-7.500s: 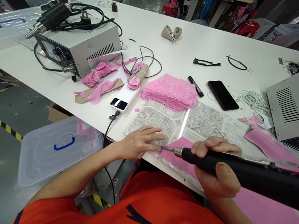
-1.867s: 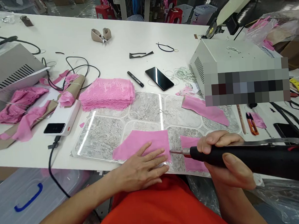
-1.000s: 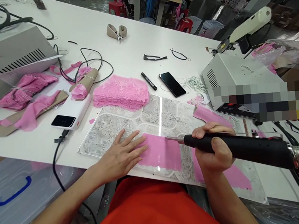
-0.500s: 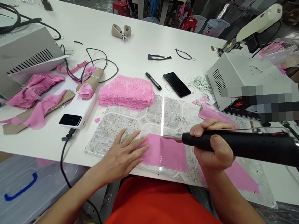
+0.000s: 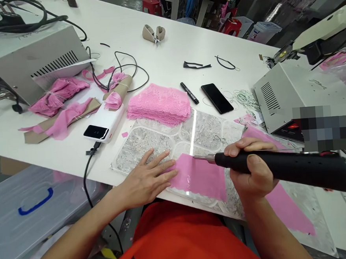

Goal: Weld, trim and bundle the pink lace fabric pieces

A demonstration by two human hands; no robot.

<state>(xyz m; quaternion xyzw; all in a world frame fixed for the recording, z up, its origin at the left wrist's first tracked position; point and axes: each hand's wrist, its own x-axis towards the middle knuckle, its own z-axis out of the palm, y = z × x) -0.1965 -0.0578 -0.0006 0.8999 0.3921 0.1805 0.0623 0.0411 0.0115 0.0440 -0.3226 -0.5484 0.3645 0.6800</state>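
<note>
A pink fabric piece (image 5: 203, 180) lies flat on a clear, grey-patterned sheet (image 5: 150, 137). My left hand (image 5: 151, 176) is spread out, its fingertips resting on the fabric's left edge. In my right hand (image 5: 254, 167) is a black-handled tool (image 5: 306, 169) with a thin metal tip, gripped from both sides by thumb and fingers. The tip points left and meets the fabric near its upper edge; whether it presses down I cannot tell. A stack of pink lace pieces (image 5: 159, 104) sits just beyond. More pink fabric (image 5: 288, 208) lies beneath my right forearm.
A white power bank (image 5: 107, 120) with a cable stands left of the lace. Behind the sheet lie a marker (image 5: 189, 93) and a phone (image 5: 217, 98). Grey metal boxes flank the work, one left (image 5: 40, 56), one right (image 5: 288, 90). A plastic bin (image 5: 49, 221) is below the table edge.
The whole view has shifted, so things on the table appear farther right. Both hands keep nearly the same hold, and the tool tip stays near the fabric's upper edge.
</note>
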